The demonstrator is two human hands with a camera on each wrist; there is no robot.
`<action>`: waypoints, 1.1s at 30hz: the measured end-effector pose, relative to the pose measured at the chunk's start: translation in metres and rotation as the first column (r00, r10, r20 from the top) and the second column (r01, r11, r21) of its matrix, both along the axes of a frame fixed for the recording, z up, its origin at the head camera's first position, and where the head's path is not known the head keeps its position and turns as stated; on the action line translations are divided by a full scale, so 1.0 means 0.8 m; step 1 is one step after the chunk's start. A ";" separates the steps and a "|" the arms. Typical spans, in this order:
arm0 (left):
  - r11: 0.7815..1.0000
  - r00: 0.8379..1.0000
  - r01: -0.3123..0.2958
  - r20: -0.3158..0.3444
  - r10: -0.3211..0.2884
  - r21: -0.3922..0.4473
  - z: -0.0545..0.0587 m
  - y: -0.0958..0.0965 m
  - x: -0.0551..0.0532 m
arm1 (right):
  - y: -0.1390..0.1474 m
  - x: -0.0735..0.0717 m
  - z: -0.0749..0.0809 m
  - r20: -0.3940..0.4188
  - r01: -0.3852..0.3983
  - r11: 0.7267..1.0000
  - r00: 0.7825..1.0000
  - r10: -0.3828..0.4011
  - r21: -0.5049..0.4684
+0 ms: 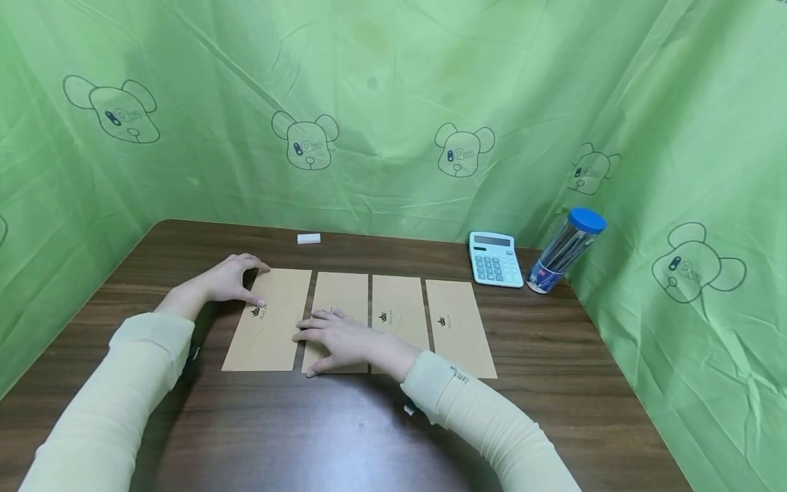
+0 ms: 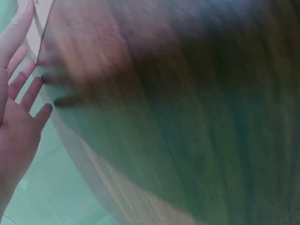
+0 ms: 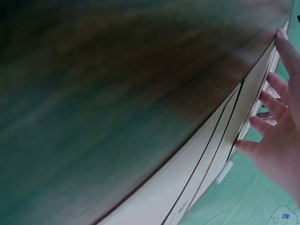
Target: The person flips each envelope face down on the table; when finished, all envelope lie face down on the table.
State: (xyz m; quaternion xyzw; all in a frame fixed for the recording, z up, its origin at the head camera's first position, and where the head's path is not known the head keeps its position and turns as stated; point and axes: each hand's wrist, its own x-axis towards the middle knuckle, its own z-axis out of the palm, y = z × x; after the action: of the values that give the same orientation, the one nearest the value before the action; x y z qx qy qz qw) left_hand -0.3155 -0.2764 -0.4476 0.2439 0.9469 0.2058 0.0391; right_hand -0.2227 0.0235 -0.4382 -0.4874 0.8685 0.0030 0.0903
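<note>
Several kraft-brown paper rectangles, each printed with a small crown, lie side by side on the table. My left hand (image 1: 230,279) touches the upper left part of the leftmost rectangle (image 1: 266,342), thumb and fingers spread apart. In the left wrist view, that hand (image 2: 21,112) is at the rectangle's corner (image 2: 41,18). My right hand (image 1: 344,339) lies spread over the second rectangle (image 1: 341,287), its fingertips by the gap next to the leftmost one and its thumb at the near edge. The right wrist view shows this hand (image 3: 276,136) with straight fingers along the rectangles (image 3: 150,197).
The third (image 1: 399,297) and rightmost (image 1: 458,342) rectangles continue the row. A white eraser-like block (image 1: 309,238) lies at the back edge. A light-blue calculator (image 1: 494,260) and a blue-lidded tube of dark sticks (image 1: 565,249) stand back right. Green curtain (image 1: 381,82) encloses the table (image 1: 295,437).
</note>
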 end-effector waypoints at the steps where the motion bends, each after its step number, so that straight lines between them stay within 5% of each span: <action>1: 1.000 1.000 -0.004 0.021 0.004 0.017 0.001 0.001 -0.001 | 0.000 0.000 0.000 0.000 0.001 1.000 1.000 -0.001 -0.002; 7: 0.995 0.993 -0.039 0.118 0.029 0.088 0.010 0.007 -0.004 | 0.001 0.000 -0.003 -0.009 0.009 1.000 1.000 -0.010 -0.017; 17: 0.999 0.990 -0.027 0.142 0.022 0.032 0.014 0.010 -0.008 | 0.001 0.003 -0.003 -0.016 0.013 1.000 1.000 -0.013 -0.009; 23: 0.996 0.985 -0.029 0.172 0.014 0.084 0.025 0.011 -0.015 | 0.002 0.004 -0.003 -0.015 0.028 1.000 1.000 -0.028 -0.015; 33: 0.986 0.993 -0.038 0.117 0.019 0.163 0.030 0.003 -0.021 | 0.002 0.007 0.001 0.044 0.054 0.998 0.998 -0.053 -0.036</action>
State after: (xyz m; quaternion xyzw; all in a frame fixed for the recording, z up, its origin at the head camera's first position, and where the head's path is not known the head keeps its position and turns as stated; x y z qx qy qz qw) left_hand -0.3320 -0.2740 -0.4239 0.2203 0.9262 0.2977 0.0702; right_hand -0.2172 0.0249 -0.4377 -0.4655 0.8790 -0.0259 0.1000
